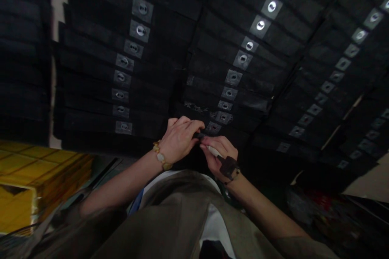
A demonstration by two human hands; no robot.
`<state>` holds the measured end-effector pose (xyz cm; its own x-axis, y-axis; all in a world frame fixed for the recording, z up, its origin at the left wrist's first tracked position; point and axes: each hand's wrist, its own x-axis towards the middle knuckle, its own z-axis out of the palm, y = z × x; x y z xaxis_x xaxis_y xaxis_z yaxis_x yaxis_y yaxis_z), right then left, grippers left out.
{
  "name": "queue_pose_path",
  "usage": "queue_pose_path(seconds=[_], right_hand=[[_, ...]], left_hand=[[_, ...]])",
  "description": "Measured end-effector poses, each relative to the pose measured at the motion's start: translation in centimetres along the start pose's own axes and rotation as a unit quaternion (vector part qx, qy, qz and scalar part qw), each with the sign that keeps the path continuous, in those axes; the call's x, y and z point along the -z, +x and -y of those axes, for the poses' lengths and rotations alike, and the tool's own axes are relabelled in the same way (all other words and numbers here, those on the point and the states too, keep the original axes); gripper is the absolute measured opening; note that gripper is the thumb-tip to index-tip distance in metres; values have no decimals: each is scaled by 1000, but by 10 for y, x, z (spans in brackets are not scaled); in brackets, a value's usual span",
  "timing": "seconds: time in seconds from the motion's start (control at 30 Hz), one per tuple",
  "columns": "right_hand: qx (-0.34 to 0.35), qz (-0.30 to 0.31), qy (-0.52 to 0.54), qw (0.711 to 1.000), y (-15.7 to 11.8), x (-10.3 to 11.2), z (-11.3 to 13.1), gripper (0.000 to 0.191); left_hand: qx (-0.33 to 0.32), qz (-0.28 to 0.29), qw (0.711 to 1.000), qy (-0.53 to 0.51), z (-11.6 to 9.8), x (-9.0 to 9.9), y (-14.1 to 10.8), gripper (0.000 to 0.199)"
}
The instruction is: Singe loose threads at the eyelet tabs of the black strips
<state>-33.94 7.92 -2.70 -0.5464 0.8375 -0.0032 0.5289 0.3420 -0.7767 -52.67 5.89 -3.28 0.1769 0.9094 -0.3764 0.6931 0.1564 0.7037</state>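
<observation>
In the head view my left hand (180, 139) and my right hand (219, 153) meet at the front edge of a large dark surface. The fingers of my right hand close round a slim tool with a pale handle (214, 151); its exact kind is unclear. A small dark piece (199, 134) lies between the two hands, with the left thumb and fingers pinched at its end. Whether this piece belongs to the tool cannot be made out. Just beyond the hands is a small square label-like patch (213, 127) at the near end of a row.
Overlapping black sheets (164, 68) cover the surface, with rows of grey square patches bearing bright ovals. Stacked yellow crates (27, 170) stand at the lower left. Plastic-wrapped items (322, 210) lie in shadow at the lower right, near a pale board (370, 180).
</observation>
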Motion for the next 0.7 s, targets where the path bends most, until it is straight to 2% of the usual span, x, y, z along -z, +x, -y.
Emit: queue_pose_path(seconds=[0.17, 0.27, 0.37, 0.43, 0.53, 0.57, 0.7], right_hand=[[6, 71, -141, 987, 10, -1, 18, 8], [8, 95, -174, 980, 16, 0, 20, 10], [2, 73, -114, 991, 14, 4, 12, 8], [2, 33, -37, 999, 10, 8, 5, 6], [19, -62, 40, 997, 2, 9, -3, 22], [33, -74, 45, 996, 0, 8, -5, 26], [70, -48, 18, 996, -9, -6, -17, 21]], left_hand=[[15, 4, 1000, -4, 3, -1, 0, 35], [13, 9, 1000, -8, 3, 0, -1, 34], [2, 21, 1000, -9, 2, 3, -2, 34], [0, 25, 1000, -15, 1, 6, -2, 34], [-2, 28, 999, -38, 2, 9, -2, 38], [-2, 28, 999, -47, 3, 9, -2, 41], [1, 10, 997, -79, 5, 7, -4, 52]])
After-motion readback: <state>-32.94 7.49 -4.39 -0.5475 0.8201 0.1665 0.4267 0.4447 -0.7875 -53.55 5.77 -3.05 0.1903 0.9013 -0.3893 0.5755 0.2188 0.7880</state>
